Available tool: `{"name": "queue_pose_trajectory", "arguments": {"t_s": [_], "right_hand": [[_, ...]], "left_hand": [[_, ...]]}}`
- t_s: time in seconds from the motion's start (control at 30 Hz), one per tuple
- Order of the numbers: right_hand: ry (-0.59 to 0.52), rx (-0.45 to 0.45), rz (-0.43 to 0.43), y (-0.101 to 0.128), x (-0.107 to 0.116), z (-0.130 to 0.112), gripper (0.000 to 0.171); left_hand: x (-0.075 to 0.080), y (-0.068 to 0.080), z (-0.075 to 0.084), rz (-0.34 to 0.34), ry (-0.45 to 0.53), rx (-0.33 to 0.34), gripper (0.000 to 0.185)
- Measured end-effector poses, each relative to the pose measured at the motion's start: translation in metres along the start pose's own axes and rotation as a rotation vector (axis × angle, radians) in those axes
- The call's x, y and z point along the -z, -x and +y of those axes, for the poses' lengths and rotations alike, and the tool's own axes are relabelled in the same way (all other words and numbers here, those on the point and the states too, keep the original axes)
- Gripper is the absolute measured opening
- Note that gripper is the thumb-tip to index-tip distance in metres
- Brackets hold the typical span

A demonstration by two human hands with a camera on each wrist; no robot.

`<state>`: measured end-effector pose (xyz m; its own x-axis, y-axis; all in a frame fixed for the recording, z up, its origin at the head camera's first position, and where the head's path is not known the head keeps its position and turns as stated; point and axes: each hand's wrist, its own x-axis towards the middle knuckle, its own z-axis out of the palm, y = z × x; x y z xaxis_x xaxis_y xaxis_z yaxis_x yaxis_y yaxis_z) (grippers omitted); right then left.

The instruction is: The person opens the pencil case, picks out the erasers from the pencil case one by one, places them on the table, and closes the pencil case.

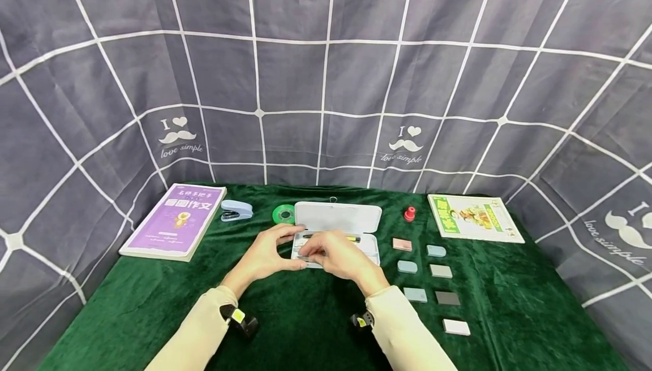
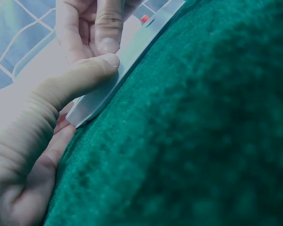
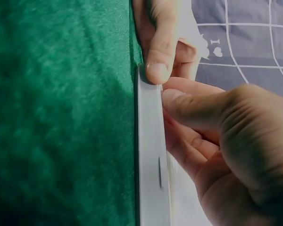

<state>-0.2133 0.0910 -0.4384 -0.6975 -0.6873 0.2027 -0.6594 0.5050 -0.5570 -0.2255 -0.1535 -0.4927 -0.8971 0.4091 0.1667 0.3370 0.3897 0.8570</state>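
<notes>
The case (image 1: 337, 229) lies open at the middle of the green surface (image 1: 316, 326), its lid (image 1: 338, 216) laid back toward the curtain (image 1: 326, 65), and a pen (image 1: 331, 237) shows inside the tray. I see my left hand (image 1: 267, 255) at the tray's near left corner, thumb pressed on the front edge and fingers curled round the side, so it grips the case. My right hand (image 1: 338, 255) covers the near front of the tray with its fingers curled; from the right wrist view its thumb lies against the case's rim, just beside the left thumb, but I cannot tell whether it pinches something inside or only the edge.

Left of the case sit a green tape roll (image 1: 283, 213), a blue stapler (image 1: 236, 210) and a purple book (image 1: 175, 221). To the right stand a red stamp (image 1: 410, 213) and a second book (image 1: 474, 218). Between them, near my right arm, small blocks (image 1: 427, 272) lie in two rows, apart from one another.
</notes>
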Motion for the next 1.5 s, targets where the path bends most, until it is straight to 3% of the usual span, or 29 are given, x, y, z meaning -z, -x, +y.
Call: {"name": "queue_pose_trajectory", "arguments": {"t_s": [0.2,0.43,0.83,1.2,1.5], "right_hand": [[0.064,-0.01,-0.016,-0.005,0.0,-0.005,0.024],[0.021,-0.022,-0.007,0.0,-0.001,-0.004,0.026],[0.083,0.032,0.2,0.015,0.025,-0.002,0.03],[0.149,0.057,0.382,0.073,0.081,0.003,0.035],[0.194,-0.016,0.409,0.144,0.106,0.005,0.045]], "left_hand": [[-0.001,0.001,-0.002,0.011,0.001,0.001,0.08],[-0.004,0.001,-0.001,0.001,0.004,0.012,0.08],[-0.003,0.002,-0.003,0.014,0.007,0.013,0.081],[-0.001,0.0,0.0,0.011,0.004,0.022,0.082],[0.0,-0.001,0.0,0.004,0.001,-0.005,0.082]]}}
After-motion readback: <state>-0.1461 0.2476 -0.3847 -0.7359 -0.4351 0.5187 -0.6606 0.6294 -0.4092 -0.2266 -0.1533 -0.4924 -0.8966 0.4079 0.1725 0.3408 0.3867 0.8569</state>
